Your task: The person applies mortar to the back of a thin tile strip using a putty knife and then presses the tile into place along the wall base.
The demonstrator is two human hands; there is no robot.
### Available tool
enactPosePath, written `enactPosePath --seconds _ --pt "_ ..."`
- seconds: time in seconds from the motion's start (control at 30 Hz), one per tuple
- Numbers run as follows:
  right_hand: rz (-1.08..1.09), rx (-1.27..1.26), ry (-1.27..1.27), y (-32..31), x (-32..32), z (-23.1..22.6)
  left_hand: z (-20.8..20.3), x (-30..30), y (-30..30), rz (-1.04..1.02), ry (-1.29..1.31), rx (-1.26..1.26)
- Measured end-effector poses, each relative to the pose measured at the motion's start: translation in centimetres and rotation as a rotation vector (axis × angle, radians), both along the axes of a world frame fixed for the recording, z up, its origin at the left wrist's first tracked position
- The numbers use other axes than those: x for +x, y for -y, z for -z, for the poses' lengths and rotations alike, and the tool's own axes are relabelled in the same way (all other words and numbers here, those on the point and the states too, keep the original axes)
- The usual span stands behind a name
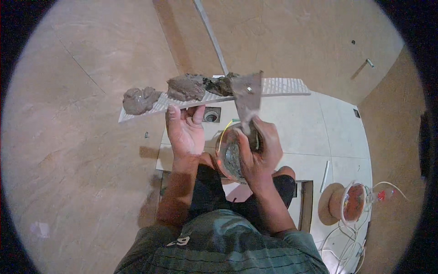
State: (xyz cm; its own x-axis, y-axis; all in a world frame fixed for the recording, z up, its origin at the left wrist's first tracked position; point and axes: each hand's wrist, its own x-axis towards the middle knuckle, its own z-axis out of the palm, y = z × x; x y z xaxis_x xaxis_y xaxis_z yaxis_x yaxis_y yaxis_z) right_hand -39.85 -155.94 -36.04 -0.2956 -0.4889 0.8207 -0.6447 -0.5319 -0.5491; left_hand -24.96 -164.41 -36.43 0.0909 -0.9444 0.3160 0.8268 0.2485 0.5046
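My left hand (pixel 186 132) supports a long, narrow tile strip (pixel 283 86) from the near side, its thumb at the edge. The strip's ribbed back faces up. Grey mortar lies on it in lumps: one lump (pixel 137 101) near the left end and a larger lump (pixel 186 86) around the middle. My right hand (pixel 262 148) is closed round the handle of a putty knife (pixel 247 93). Its wide, mortar-smeared blade is over the strip, beside the dark mortar right of the middle. Below my right hand, partly hidden by it, stands a round bucket (pixel 220 157) with wet grey mix inside.
A square floor drain (pixel 211 115) shows beyond the bucket, near a yellow cord (pixel 224 132). Right, an orange-brown bucket (pixel 337 204) stands among loose white cables (pixel 340 237). A thin white stick (pixel 325 176) lies on the pale floor tiles (pixel 301 123). Tan walls surround me.
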Motion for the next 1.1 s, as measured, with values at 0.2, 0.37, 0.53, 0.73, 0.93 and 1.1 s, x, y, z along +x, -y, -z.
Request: enactPosePath --seconds 0.2,0.37,0.53,0.73,0.93,1.1 --pt "0.035 0.017 -0.092 1.4 0.9 0.6 -1.0 -0.4 -0.9 -0.008 -0.109 -0.035" --pt "-0.018 0.266 -0.225 -1.6 -0.5 1.4 -0.4 -0.3 -0.8 -0.077 -0.088 0.000" --pt "-0.098 0.514 -0.215 -4.6 -3.4 2.7 1.7 1.2 1.5 -0.172 -0.058 0.050" --pt "0.118 1.147 -0.526 -2.6 -11.1 7.9 1.5 3.7 3.4 -0.270 -0.055 -0.004" --pt "-0.035 1.338 -1.172 2.6 -11.7 16.2 3.2 5.5 3.4 -0.378 0.034 -0.020" --pt "-0.166 1.268 -1.353 6.6 -11.7 24.4 4.6 7.0 3.2 -0.431 0.033 0.083"
